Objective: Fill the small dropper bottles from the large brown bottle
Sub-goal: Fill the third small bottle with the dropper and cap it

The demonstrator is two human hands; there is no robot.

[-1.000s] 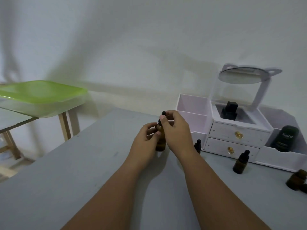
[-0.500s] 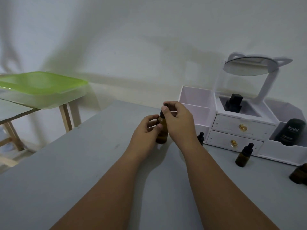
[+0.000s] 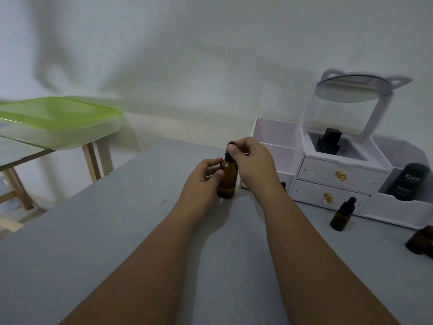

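A large brown bottle [image 3: 226,181] stands upright on the grey table [image 3: 98,231], near its middle. My left hand [image 3: 201,181] wraps around the bottle's body from the left. My right hand [image 3: 253,163] pinches its black dropper cap [image 3: 230,151] from above. A small dropper bottle [image 3: 342,214] stands to the right, in front of the drawers. Another small bottle [image 3: 284,185] peeks out behind my right wrist. A brown bottle [image 3: 419,240] sits at the right edge, partly cut off.
A white organiser [image 3: 332,181] with two drawers, side bins and a tilted mirror [image 3: 351,89] stands at the back right. It holds a black bottle [image 3: 328,141] and a dark tube [image 3: 408,181]. A green-lidded box [image 3: 58,120] rests on a wooden table at the left.
The view has shifted slightly. My right fingers have turned on the cap, and both hands stay on the large bottle, which has not left the table.
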